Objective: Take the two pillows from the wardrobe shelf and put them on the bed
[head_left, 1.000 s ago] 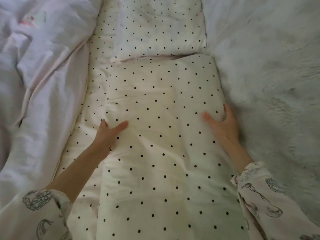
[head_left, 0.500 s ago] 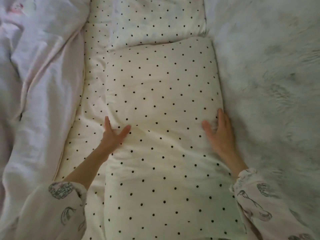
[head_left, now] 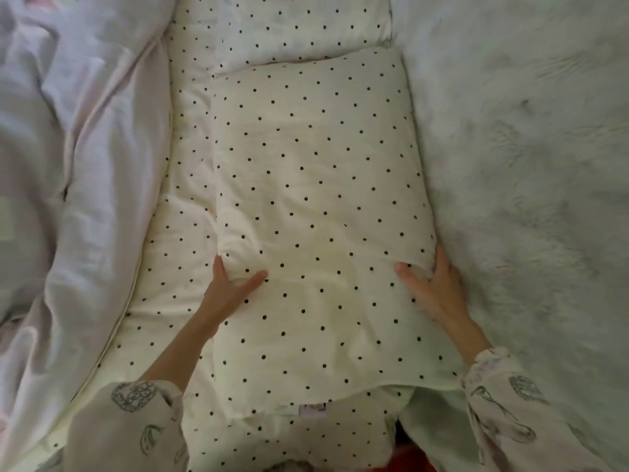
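A cream pillow with black dots (head_left: 316,206) lies flat on the bed's matching dotted sheet (head_left: 177,253). A second dotted pillow (head_left: 289,25) lies just beyond it, at the top of the view, their edges touching. My left hand (head_left: 228,287) grips the near pillow's left edge, thumb on top and fingers tucked under a bunched fold. At the pillow's right edge, my right hand (head_left: 432,287) holds it the same way, thumb on top and fingers along the side.
A crumpled pale pink duvet (head_left: 68,165) is heaped along the left. A white fluffy blanket (head_left: 527,165) covers the right side. The bed's near edge and a red patch (head_left: 412,461) show at the bottom.
The near pillow has slid toward me, so its near edge now shows. Both hands have closed on its sides and the left edge has bunched up.
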